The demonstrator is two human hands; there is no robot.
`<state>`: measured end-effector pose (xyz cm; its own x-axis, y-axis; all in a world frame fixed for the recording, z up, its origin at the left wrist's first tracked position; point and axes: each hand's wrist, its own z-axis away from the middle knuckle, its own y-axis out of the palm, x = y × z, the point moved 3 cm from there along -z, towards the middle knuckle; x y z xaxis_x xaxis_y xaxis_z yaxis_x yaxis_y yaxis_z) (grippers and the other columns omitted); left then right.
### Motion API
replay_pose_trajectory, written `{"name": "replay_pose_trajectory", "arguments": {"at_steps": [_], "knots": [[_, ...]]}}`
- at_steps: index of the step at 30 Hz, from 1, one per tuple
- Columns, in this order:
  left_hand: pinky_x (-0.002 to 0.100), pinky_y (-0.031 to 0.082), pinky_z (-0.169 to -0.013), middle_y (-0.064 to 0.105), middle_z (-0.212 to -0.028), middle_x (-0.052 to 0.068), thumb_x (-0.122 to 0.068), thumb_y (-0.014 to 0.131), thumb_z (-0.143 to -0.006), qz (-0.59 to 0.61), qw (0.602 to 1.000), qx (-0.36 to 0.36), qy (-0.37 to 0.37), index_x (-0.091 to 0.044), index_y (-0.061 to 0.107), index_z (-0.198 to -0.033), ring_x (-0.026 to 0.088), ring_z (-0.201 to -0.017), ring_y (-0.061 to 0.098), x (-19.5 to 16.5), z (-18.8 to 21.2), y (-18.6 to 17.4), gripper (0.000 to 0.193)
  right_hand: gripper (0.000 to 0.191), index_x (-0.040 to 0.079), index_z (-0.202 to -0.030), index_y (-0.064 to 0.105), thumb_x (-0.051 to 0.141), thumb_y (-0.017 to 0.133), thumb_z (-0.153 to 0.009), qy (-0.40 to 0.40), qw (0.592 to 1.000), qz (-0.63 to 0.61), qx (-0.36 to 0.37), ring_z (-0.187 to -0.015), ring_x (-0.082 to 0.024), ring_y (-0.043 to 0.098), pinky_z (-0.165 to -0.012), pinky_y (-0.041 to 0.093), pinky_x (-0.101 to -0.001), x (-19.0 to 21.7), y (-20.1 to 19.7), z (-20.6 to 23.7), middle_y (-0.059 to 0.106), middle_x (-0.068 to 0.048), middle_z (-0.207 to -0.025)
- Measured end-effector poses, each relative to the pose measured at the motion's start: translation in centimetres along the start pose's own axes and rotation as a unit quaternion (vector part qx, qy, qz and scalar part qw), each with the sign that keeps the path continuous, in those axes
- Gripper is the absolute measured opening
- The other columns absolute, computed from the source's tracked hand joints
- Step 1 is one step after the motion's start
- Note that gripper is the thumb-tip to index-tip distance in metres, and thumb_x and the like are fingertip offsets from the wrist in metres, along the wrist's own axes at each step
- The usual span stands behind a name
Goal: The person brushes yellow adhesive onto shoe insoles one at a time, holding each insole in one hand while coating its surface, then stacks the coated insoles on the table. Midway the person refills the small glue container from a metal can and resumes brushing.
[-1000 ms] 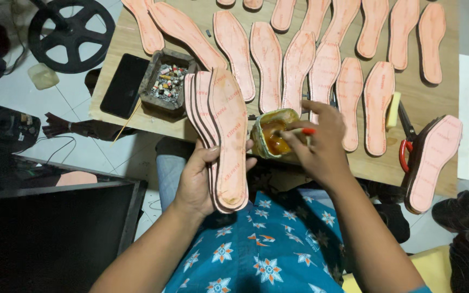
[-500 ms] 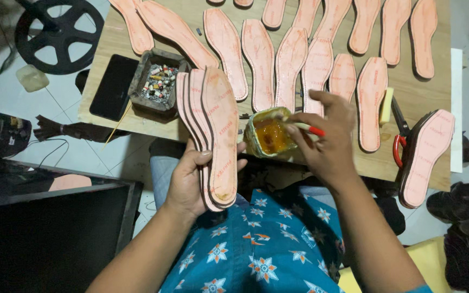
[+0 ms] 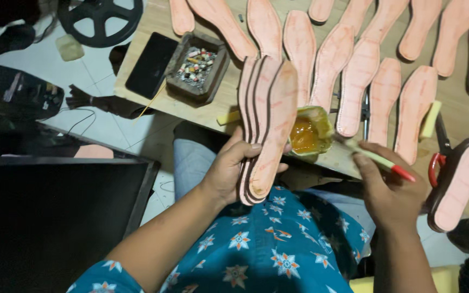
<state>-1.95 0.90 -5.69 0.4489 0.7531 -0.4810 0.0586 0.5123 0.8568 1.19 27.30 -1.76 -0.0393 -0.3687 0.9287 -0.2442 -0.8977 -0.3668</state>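
Note:
My left hand (image 3: 229,171) grips a fanned stack of pink shoe insoles (image 3: 267,122), held upright over my lap. My right hand (image 3: 389,187) holds a brush with a pale handle and a red end (image 3: 378,161); its tip rests at the rim of an open can of amber glue (image 3: 308,133). The can stands at the near edge of the wooden table (image 3: 218,100), right beside the stack.
Several more pink insoles (image 3: 356,81) lie in rows across the table. A wooden tray of small bits (image 3: 197,66) and a black phone (image 3: 151,64) sit at the left. Red-handled scissors (image 3: 438,157) and a dark-edged sole (image 3: 465,182) lie at the right. A black wheel (image 3: 96,19) is on the floor.
My right hand has drawn the brush back from inside the glue can toward the right. The view has shifted closer; the left hand still holds the stack.

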Motion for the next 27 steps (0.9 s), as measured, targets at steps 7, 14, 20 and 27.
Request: {"name": "replay_pose_trajectory", "arguments": {"at_steps": [7, 14, 20, 27], "knots": [[0.050, 0.059, -0.093, 0.057, -0.139, 0.022, -0.005, 0.046, -0.093, -0.031, 0.999, 0.004, -0.015, -0.010, 0.032, -0.155, 0.035, -0.121, 0.063, -0.6, 0.5, 0.2, 0.064, 0.024, -0.006, -0.117, 0.067, 0.013, 0.060, -0.104, 0.064, 0.988, -0.136, 0.037, -0.086, -0.024, 0.075, -0.076, 0.061, -0.0333, -2.7, -0.3, -0.4, 0.074, -0.016, -0.097], [0.048, 0.061, -0.090, 0.055, -0.141, 0.027, -0.006, 0.049, -0.085, -0.058, 0.997, 0.049, -0.033, -0.006, 0.025, -0.159, 0.038, -0.118, 0.065, -0.9, 0.7, 1.8, 0.077, 0.024, -0.005, -0.117, 0.066, 0.017, 0.061, -0.109, 0.112, 0.951, -0.287, 0.019, -0.080, -0.029, 0.073, -0.069, 0.059, -0.0380, -3.2, -0.7, -1.8, 0.068, -0.015, -0.093], [0.048, 0.061, -0.089, 0.057, -0.138, 0.027, -0.004, 0.049, -0.083, -0.062, 0.993, 0.064, -0.075, -0.004, 0.026, -0.158, 0.039, -0.117, 0.066, 0.1, 0.8, 2.8, 0.078, 0.029, -0.005, -0.123, 0.061, 0.019, 0.062, -0.106, 0.019, 0.947, -0.318, 0.033, -0.085, -0.028, 0.074, -0.076, 0.061, -0.0391, -0.3, 0.8, -2.9, 0.072, -0.019, -0.100], [0.047, 0.063, -0.086, 0.059, -0.135, 0.026, -0.004, 0.051, -0.081, -0.079, 0.992, 0.054, -0.087, -0.004, 0.029, -0.157, 0.038, -0.114, 0.067, 0.4, 1.2, 3.0, 0.079, 0.030, -0.007, -0.120, 0.063, 0.019, 0.064, -0.105, 0.012, 0.974, -0.224, 0.032, -0.084, -0.024, 0.074, -0.077, 0.061, -0.0352, 1.3, 2.4, -4.1, 0.073, -0.018, -0.097]]}}
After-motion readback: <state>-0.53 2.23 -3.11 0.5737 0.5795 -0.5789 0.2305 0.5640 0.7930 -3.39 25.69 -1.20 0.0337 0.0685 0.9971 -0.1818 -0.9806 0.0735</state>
